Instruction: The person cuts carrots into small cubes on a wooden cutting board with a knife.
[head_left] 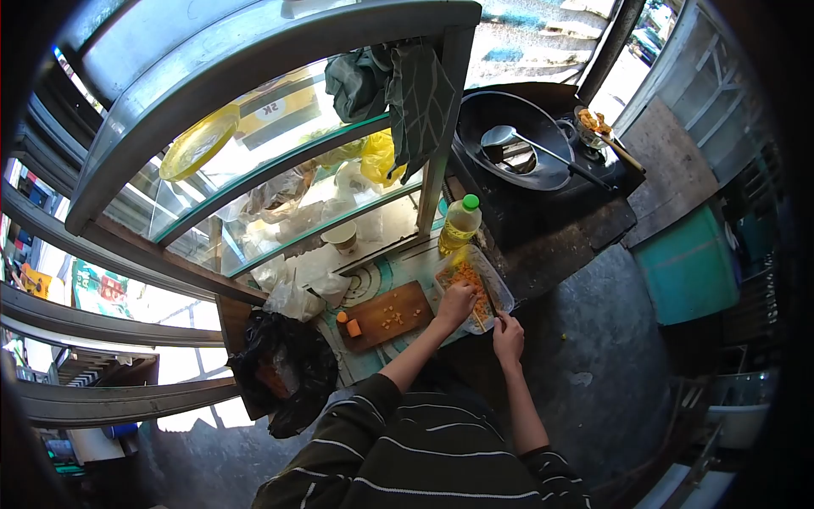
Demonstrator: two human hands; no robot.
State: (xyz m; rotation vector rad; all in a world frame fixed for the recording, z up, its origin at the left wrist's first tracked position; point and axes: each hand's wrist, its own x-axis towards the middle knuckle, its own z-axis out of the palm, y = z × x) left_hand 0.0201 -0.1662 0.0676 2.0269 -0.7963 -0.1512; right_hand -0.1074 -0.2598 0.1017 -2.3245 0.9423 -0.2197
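A clear plastic container (500, 293) holds finely diced carrot (467, 274). Over its near side is my left hand (458, 305), its fingers closed at the carrot; whatever they pinch is hidden. My right hand (509, 339) grips a knife (489, 297) by the handle, with the blade reaching across the container. To the left lies a wooden cutting board (411, 299), bearing small carrot dice (393, 320) and a cut carrot piece (354, 327) beside a smaller one. Just beyond the container stands a bottle of yellow liquid (459, 231) with a green cap.
At the upper right, a wok (530, 176) sits on the stove with a ladle (500, 136) in it. Fried food (593, 120) is beside it. A glass display case (437, 182) rises ahead, with a paper cup (341, 237) inside. A black plastic bag (318, 356) is at left.
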